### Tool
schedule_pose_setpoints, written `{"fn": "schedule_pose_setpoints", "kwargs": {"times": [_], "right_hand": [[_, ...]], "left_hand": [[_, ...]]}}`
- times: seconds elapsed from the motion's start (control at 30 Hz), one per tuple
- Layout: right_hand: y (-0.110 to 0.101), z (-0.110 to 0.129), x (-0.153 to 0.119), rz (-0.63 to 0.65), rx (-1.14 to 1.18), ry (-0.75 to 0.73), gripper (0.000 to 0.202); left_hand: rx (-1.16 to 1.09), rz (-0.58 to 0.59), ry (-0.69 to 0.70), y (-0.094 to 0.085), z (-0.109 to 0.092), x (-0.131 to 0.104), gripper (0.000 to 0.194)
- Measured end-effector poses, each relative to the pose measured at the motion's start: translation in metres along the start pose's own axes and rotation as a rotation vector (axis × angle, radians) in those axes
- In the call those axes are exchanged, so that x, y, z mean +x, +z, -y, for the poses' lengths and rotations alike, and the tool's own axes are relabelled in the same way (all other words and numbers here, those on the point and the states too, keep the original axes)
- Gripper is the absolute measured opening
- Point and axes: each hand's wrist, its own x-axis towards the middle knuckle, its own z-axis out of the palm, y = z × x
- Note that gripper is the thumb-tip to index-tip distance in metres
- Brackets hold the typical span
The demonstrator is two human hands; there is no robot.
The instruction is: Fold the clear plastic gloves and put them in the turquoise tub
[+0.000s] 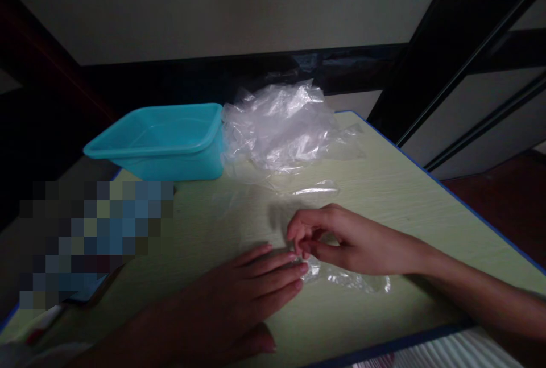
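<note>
A clear plastic bag (354, 280) lies flattened on the table near its front edge. My left hand (260, 288) rests palm down with its fingers stretched out, the tips touching the bag's left end. Just beyond those fingertips, my right hand (341, 240) has its fingers curled and its thumb brought in against them, pinching at the bag's edge. What lies exactly between the right fingertips is partly hidden. Farther back sits a crumpled pile of clear plastic bags (285, 126), with one thin piece (318, 187) spread in front of it.
A turquoise plastic basin (183, 166) stands at the back left, touching the pile. A blurred-out flat item (115, 231) lies along the left side. The pale wooden table (409, 214) has a blue edge, and cabinet panels (243, 9) rise behind it.
</note>
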Motion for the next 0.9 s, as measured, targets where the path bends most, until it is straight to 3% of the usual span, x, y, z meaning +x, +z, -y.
{"fn": "schedule_pose_setpoints", "kwargs": {"times": [0.27,0.63,0.77,0.9], "right_hand": [[0.0,-0.017,0.006,0.011,0.058,0.077,0.018],[-0.016,-0.028,0.006,-0.147,-0.007,0.133,0.013],[-0.023,-0.024,0.004,-0.377,-0.265,0.124,0.012],[-0.032,-0.02,0.0,-0.541,-0.658,0.236,0.016]], "left_hand": [[-0.039,0.034,0.002,-0.004,0.001,0.002,0.059],[-0.064,0.008,0.004,-0.004,0.001,0.003,0.059],[0.007,-0.018,0.01,-0.002,0.0,0.0,0.059],[0.061,-0.139,-0.016,0.001,0.004,-0.005,0.056]]}}
